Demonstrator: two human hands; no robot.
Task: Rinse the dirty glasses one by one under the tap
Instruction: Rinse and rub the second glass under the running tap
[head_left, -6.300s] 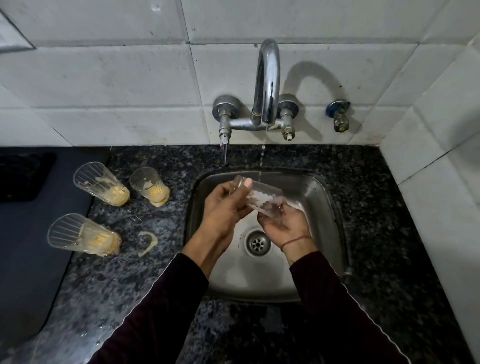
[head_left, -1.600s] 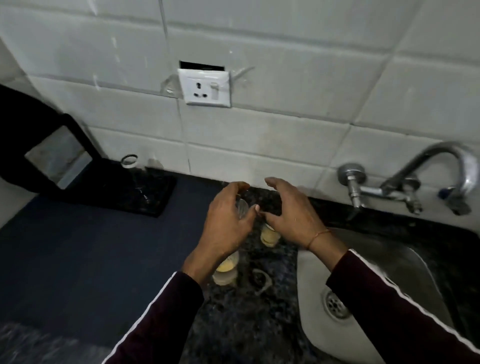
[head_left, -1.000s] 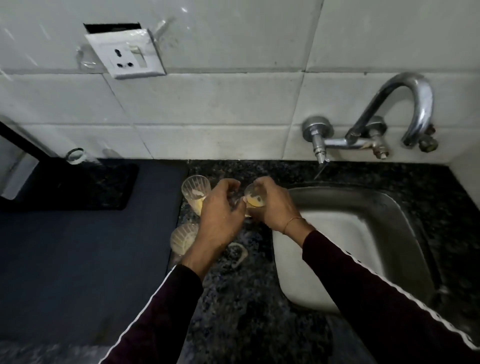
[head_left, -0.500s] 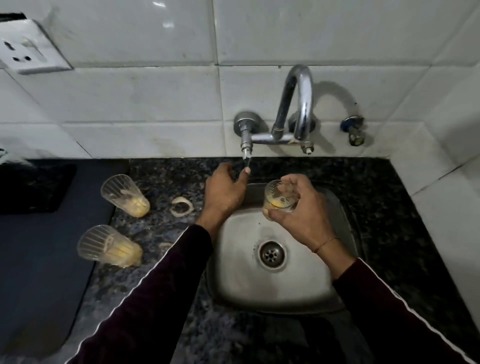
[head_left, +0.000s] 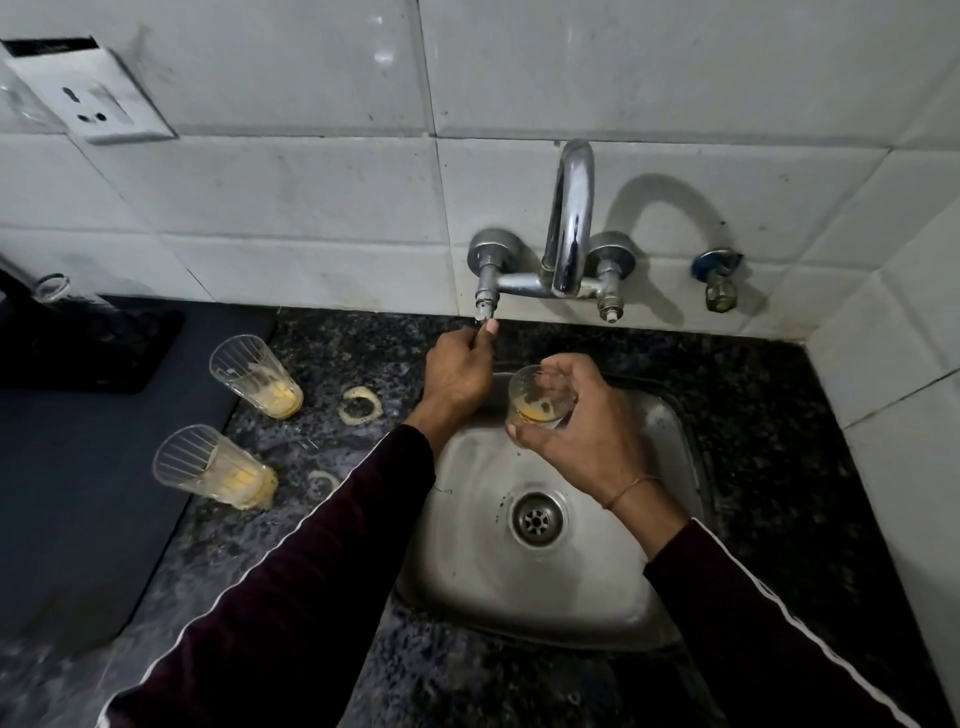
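My right hand (head_left: 582, 436) holds a small dirty glass (head_left: 537, 397) with yellow residue, upright over the back of the steel sink (head_left: 649, 597), below the chrome tap spout (head_left: 571, 218). My left hand (head_left: 460, 371) reaches up, its fingertips pinching the tap's left valve handle (head_left: 485, 312). No water is visible running. Two more dirty ribbed glasses stand on the dark granite counter to the left: one farther back (head_left: 257, 376) and one nearer (head_left: 213, 467), both with yellow residue at the bottom.
Pale ring marks (head_left: 358, 405) stain the counter (head_left: 779, 415) between the glasses and the sink. A dark mat (head_left: 78, 467) covers the left side, with a clean clear glass (head_left: 52, 288) at its far back. A wall socket (head_left: 98, 104) and a side valve (head_left: 719, 275) sit on the tiles.
Since one second ago my right hand carried a dirty glass from the counter to over the sink. My left hand moved to the tap's left handle and stays on it.
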